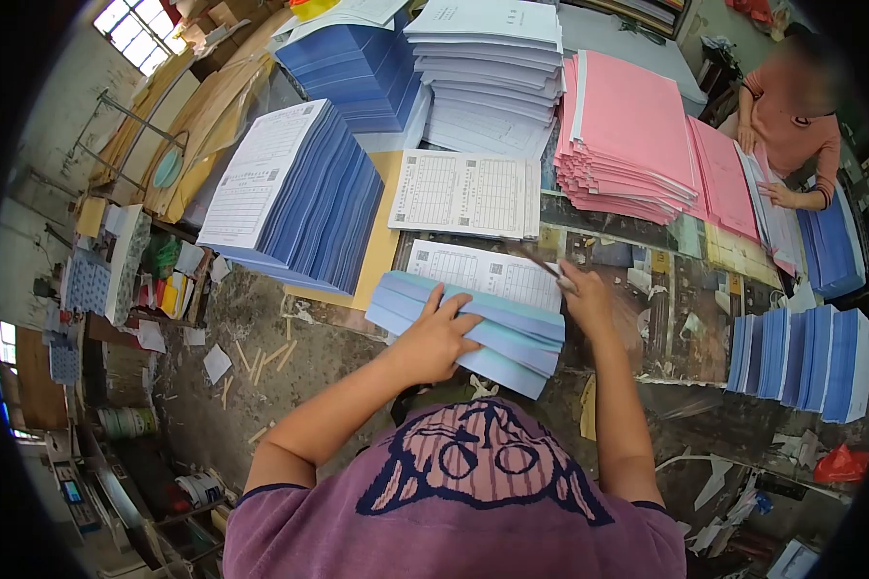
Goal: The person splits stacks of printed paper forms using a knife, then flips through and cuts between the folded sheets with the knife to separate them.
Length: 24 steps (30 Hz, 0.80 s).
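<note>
My left hand (434, 340) lies with its fingers spread on a fanned stack of blue sheets (512, 365) at the table's front edge. Under the far side of that stack shows a white printed form (459, 265) with table lines. Closed around a thin dark stick-like tool (536, 259), my right hand (586, 297) is just right of the form. The tool's tip points up and left; its exact kind is unclear. Beyond the form lies a stack of printed forms (465, 193). To the left stands a tall pile of blue-edged form pads (309, 203).
Pink folders (632, 125) are piled at the back right, beside tall white paper stacks (488, 77). Across the table a person (792, 135) in an orange top handles papers. Blue-covered booklets (801, 357) stand at the right. Scraps litter the floor (261, 328).
</note>
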Each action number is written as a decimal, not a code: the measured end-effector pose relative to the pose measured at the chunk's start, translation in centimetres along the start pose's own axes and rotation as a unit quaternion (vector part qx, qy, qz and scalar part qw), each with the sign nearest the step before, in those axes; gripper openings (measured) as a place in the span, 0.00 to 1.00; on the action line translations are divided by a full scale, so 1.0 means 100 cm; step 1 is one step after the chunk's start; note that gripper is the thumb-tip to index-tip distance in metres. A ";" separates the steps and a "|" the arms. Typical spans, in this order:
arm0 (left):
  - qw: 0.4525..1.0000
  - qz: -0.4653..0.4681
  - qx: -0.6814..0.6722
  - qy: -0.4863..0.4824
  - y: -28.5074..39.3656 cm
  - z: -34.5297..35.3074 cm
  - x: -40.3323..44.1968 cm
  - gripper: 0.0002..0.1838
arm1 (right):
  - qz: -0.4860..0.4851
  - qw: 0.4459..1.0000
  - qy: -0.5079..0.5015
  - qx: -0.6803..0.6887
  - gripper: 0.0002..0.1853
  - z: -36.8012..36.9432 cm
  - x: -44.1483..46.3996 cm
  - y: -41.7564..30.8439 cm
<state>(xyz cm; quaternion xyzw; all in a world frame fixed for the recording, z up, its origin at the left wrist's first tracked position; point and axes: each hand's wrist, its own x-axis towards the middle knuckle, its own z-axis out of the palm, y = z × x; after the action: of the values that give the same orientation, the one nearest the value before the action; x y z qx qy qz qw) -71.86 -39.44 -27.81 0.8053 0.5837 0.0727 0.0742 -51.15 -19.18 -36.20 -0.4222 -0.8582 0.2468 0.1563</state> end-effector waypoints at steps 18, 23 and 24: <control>0.999 -0.005 -0.038 0.015 0.008 0.004 -0.011 0.12 | -0.079 0.995 0.062 0.002 0.19 0.024 -0.015 0.001; 0.997 0.001 -0.059 0.049 0.002 0.009 -0.007 0.13 | -0.058 0.977 -0.098 0.179 0.14 -0.006 -0.019 0.001; 0.996 0.004 -0.066 0.060 0.001 0.010 -0.007 0.14 | -0.053 0.961 -0.149 0.228 0.13 -0.010 -0.019 0.000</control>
<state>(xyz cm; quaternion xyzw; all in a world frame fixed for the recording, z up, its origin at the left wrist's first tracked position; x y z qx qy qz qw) -71.81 -40.14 -28.77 0.7950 0.5780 0.1598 0.0913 -49.51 -20.41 -35.46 -0.2881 -0.8135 0.4875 0.1321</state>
